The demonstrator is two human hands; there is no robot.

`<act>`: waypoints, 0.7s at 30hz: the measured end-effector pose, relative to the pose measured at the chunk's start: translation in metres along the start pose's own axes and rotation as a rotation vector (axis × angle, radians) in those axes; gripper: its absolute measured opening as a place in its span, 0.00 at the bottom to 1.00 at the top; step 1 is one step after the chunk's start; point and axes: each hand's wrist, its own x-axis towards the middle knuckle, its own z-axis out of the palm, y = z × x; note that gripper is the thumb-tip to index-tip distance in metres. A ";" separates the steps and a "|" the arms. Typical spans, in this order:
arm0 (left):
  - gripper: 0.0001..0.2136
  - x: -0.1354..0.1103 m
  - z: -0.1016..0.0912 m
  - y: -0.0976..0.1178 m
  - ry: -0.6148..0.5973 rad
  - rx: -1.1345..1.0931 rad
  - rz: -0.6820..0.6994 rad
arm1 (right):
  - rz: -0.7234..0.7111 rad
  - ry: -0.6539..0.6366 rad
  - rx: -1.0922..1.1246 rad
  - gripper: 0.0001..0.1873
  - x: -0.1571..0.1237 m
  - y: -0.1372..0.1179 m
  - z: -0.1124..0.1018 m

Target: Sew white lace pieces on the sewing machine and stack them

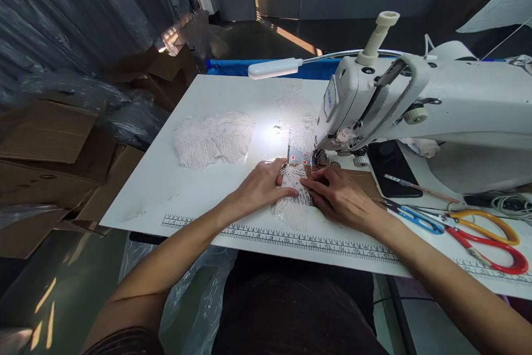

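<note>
A strip of white lace trim (296, 178) runs under the presser foot of a white sewing machine (344, 94). My left hand (264, 182) rests at the strip's left edge, its thumb and forefinger spread apart and touching the lace. On the other side, my right hand (338, 194) has its thumb and fingers closed on the right edge of the strip, close to the needle area. Beyond the foot, more lace (297, 114) lies on the table. A separate fringed lace piece (214, 139) is spread out to the left.
Orange-and-red-handled scissors (486, 233), blue-handled snips (419, 219), a pen-like tool (419, 188) and a black phone-like slab (393, 169) lie right of my hands. A lamp (274, 68) hangs over the white table (158, 178). Cardboard boxes (45, 150) stand left.
</note>
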 end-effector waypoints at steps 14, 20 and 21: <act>0.36 0.003 -0.006 0.000 0.004 -0.146 -0.099 | 0.080 0.095 0.158 0.21 0.000 0.024 0.003; 0.31 0.006 -0.005 -0.004 -0.015 -0.202 -0.138 | 0.062 0.092 0.069 0.20 0.001 0.020 0.007; 0.30 0.006 -0.006 -0.005 -0.025 -0.228 -0.159 | 0.064 0.086 0.042 0.20 0.001 0.018 0.007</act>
